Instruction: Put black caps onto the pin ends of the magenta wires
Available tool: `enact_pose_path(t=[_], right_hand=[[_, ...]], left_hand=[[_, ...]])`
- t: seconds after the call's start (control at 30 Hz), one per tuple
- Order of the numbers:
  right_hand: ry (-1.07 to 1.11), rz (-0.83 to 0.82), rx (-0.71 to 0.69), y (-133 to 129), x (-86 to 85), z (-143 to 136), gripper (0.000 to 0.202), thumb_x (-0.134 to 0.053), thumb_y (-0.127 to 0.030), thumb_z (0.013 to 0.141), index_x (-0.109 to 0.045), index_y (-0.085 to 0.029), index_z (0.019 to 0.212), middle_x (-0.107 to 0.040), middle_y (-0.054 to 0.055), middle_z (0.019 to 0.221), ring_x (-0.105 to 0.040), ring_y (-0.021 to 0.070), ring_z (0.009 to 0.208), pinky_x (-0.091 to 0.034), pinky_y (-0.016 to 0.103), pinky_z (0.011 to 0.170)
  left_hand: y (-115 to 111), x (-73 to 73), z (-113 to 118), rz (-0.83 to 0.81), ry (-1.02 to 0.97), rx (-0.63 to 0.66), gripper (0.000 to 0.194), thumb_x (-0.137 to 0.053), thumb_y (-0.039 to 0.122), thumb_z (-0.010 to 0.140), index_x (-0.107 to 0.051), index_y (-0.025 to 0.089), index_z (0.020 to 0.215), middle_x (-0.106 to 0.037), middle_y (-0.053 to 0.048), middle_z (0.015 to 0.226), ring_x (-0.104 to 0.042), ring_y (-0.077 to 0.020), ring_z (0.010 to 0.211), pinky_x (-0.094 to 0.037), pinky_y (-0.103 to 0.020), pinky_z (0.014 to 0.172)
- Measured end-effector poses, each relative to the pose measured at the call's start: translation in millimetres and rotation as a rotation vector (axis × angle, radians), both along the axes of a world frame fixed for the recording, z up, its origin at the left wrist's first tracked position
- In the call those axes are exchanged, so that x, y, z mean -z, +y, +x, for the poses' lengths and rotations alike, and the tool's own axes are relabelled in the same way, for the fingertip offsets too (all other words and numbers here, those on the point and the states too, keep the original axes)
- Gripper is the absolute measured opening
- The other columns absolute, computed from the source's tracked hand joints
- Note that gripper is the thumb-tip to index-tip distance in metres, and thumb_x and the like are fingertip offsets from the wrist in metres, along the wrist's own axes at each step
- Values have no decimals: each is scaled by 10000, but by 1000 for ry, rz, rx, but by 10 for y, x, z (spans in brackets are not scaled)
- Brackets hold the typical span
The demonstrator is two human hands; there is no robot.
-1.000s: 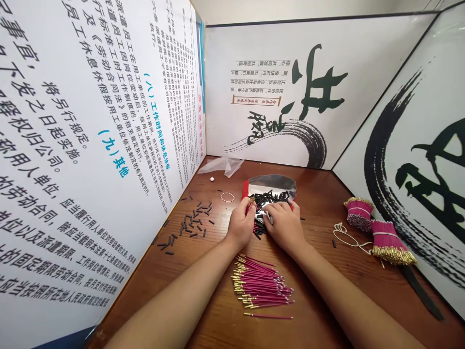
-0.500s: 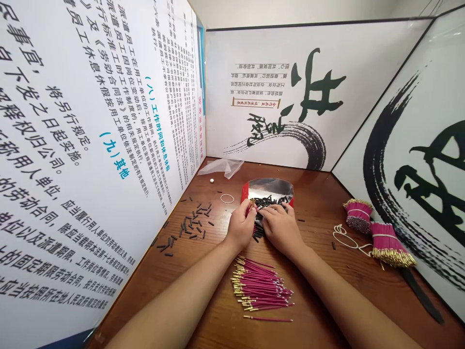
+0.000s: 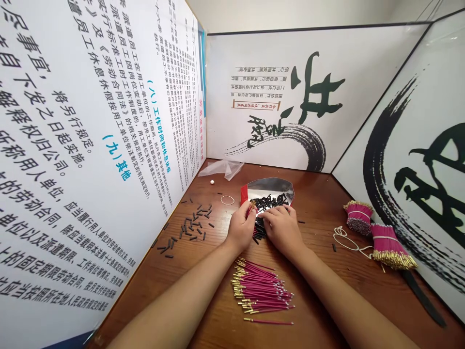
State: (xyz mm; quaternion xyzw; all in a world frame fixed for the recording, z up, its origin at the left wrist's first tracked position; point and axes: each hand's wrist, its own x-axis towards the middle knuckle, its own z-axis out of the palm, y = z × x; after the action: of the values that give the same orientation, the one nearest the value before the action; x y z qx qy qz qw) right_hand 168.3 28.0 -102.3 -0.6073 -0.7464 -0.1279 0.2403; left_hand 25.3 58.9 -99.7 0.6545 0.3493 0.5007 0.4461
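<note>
My left hand (image 3: 240, 227) is closed around pink wires whose gold terminal ends (image 3: 252, 207) show above the thumb. Close beside it, my right hand (image 3: 284, 227) has its fingers bent and drawn together towards those wires; what lies in its fingertips is hidden. Short black sleeves (image 3: 271, 202) are heaped between and behind both hands, in the mouth of a silver-lined red bag (image 3: 269, 185). Nearer to me, between the forearms, lies a pile of loose pink wires (image 3: 259, 287) with gold terminals to the left. One separate wire (image 3: 269, 321) lies in front of the pile.
Scattered black sleeves (image 3: 191, 228) lie at left, near a rubber band (image 3: 227, 199) and clear plastic (image 3: 223, 168). Two tied wire bundles (image 3: 358, 216) stand at right, with white string (image 3: 345, 237) and a dark strip (image 3: 423, 298). Printed panels (image 3: 225, 58) wall the table.
My right hand's fingers have shifted slightly by the left hand, and more of the black sleeves behind them shows. My left hand keeps its hold on the wires.
</note>
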Motion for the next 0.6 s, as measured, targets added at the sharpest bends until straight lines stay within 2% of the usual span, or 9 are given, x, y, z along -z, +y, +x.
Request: enact_pose_path(t=[0.13, 0.27, 0.4, 0.6], right_hand=[[39, 110, 16, 4, -15, 12, 179, -556, -169, 899, -722, -233, 922, -727, 22, 906, -584, 203, 876, -285, 402, 933], [103, 211, 17, 16, -16, 27, 204, -545, -187, 913, -705, -231, 1032, -720, 31, 968, -597, 195, 888, -309, 375, 885], [135, 213, 20, 36, 15, 47, 232, -543, -189, 907, -691, -216, 1082, -713, 33, 975, -608, 195, 898, -321, 364, 859], [254, 211, -20, 15, -24, 53, 233, -501, -204, 923, -695, -218, 1051, -708, 37, 974, -618, 184, 915, -350, 337, 832]], left_hand=[[-11, -22, -3, -3, -3, 3, 196, -426, 263, 922, -461, 182, 746, -464, 23, 699, -414, -113, 664, -338, -237, 644], [-19, -32, -4, -9, -3, -3, 202, -429, 269, 919, -457, 183, 738, -457, 24, 688, -411, -114, 664, -342, -234, 648], [-14, -25, -2, -14, -2, -6, 202, -428, 277, 917, -454, 184, 739, -457, 24, 688, -418, -115, 674, -351, -231, 662], [-9, -24, 1, -14, 22, -4, 201, -428, 282, 913, -459, 183, 740, -471, 20, 693, -433, -118, 684, -368, -230, 683]])
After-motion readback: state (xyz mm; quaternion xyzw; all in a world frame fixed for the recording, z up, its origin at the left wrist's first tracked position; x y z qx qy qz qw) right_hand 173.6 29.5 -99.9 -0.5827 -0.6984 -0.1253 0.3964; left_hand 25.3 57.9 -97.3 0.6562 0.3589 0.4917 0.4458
